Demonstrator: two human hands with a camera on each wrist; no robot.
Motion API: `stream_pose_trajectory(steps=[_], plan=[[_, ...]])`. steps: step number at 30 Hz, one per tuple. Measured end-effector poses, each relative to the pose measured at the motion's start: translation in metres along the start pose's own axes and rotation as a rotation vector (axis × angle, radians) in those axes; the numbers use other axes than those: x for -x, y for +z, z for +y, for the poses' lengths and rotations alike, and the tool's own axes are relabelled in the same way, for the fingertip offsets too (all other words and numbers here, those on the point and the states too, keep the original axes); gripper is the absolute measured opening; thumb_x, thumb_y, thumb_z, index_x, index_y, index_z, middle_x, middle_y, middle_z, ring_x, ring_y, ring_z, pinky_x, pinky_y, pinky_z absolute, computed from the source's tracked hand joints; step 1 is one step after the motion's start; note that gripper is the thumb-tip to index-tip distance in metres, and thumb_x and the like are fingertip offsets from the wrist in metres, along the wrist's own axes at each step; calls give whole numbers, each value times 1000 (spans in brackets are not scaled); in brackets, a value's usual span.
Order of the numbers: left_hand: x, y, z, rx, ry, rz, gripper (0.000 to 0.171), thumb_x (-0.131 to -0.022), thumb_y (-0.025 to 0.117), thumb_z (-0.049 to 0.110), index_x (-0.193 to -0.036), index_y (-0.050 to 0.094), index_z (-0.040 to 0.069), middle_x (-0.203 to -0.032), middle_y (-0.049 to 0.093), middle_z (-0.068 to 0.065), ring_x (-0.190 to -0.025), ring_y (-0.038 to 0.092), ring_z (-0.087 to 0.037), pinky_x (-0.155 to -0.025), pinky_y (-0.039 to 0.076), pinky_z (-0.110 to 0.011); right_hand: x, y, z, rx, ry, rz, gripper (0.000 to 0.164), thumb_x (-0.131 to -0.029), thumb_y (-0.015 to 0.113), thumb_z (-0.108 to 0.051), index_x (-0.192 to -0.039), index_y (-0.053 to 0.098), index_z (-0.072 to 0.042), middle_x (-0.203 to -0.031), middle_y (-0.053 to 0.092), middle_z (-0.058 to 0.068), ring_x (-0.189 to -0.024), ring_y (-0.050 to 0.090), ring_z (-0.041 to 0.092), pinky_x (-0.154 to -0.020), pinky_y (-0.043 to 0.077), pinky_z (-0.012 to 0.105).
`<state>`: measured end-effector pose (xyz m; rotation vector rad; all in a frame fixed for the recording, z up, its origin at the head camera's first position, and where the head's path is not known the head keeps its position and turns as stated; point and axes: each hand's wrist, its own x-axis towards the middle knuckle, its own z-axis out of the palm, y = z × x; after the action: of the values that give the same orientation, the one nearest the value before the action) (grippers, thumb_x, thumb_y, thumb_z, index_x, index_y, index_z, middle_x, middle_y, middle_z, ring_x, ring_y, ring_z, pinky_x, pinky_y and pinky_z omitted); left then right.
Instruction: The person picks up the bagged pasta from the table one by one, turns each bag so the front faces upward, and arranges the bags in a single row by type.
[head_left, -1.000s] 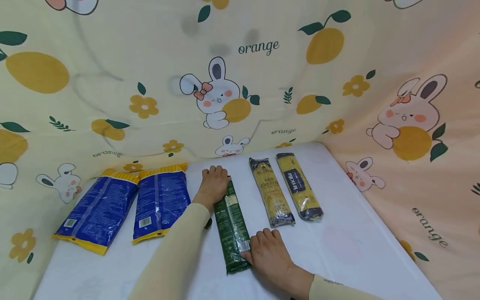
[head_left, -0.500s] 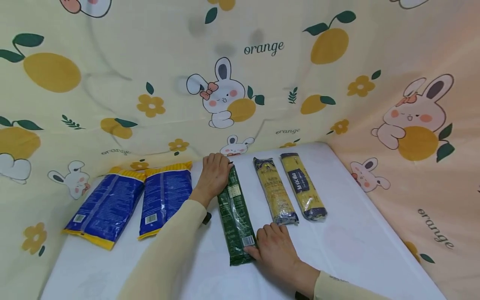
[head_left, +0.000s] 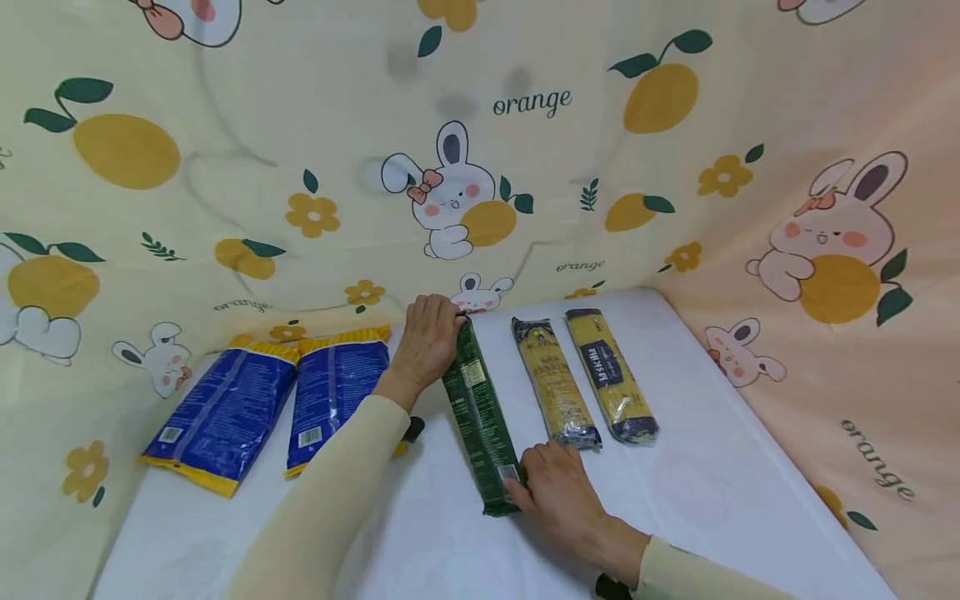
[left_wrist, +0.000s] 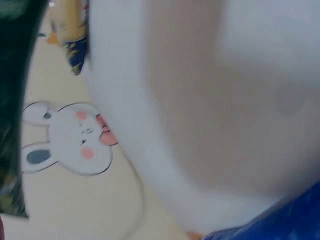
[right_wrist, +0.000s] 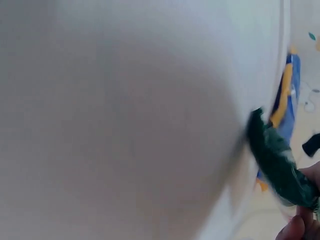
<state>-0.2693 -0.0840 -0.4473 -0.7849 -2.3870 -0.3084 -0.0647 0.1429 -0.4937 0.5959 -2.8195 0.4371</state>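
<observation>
Both hands hold a long green packet [head_left: 483, 425], a slim plastic pack with a barcode near its lower end. My left hand [head_left: 427, 337] grips its far end, fingers curled over the top. At the near end my right hand [head_left: 562, 496] pinches the right edge, thumb lying on the face. In the right wrist view the green packet [right_wrist: 275, 157] appears raised off the white surface, with fingers [right_wrist: 300, 225] at its end. The left wrist view catches only part of the green packet [left_wrist: 12, 100], blurred at the left edge.
Two blue-and-yellow bags, a left one [head_left: 225, 417] and a right one [head_left: 337, 396], lie left of the hands. Two yellow spaghetti-like packs, one nearer [head_left: 555, 383] and one farther right [head_left: 611, 375], lie right on the white table [head_left: 720, 500]. A printed curtain [head_left: 315, 125] stands behind.
The green packet has moved away from the person and slightly right, both hands holding it throughout. The whole view has shifted slightly.
</observation>
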Motion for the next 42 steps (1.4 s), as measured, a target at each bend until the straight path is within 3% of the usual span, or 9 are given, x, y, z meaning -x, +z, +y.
stream_pose_trajectory(steps=[4,7,14,18,28,42], plan=[[-3,-10,-4,-1,-49,-53,18,-114,45,21,-112,49,4,-109,47,-11,-101,43,-29,-88,39,-40,-5,-13,14,117,-94,160,36,-88,81,-31,-78,50,-15,-71,48,-3,-72,49,20,-72,36,37],[-1,-12,-7,-8,-75,-91,17,-114,45,21,-113,50,5,-112,49,-12,-103,44,-30,-89,41,-41,-8,-20,19,201,-133,221,38,-83,84,-29,-76,50,-12,-70,51,2,-72,52,26,-73,40,42],[7,-6,-9,-30,-61,-171,21,-115,44,21,-115,54,3,-115,55,-15,-103,48,-32,-87,45,-43,-7,-20,9,287,-167,156,33,-84,81,-30,-78,56,-10,-70,53,3,-70,52,25,-72,40,40],[8,-4,-9,-28,-91,-204,22,-115,43,21,-118,54,2,-116,54,-14,-105,47,-32,-90,45,-44,-8,-16,5,308,-163,160,32,-84,82,-31,-81,59,-9,-72,56,3,-72,52,25,-72,39,39],[-2,-9,-2,8,-115,-143,28,-116,41,24,-127,59,6,-124,54,-13,-106,46,-29,-92,43,-40,-9,-10,1,335,-208,237,34,-80,84,-30,-77,56,-10,-69,51,2,-69,49,26,-70,37,39],[0,-7,-3,-47,-123,-195,21,-113,49,19,-122,62,6,-117,57,-13,-103,48,-32,-89,43,-43,-12,-4,-1,337,-223,262,27,-82,76,-25,-74,54,-10,-67,50,3,-68,50,26,-70,39,39]])
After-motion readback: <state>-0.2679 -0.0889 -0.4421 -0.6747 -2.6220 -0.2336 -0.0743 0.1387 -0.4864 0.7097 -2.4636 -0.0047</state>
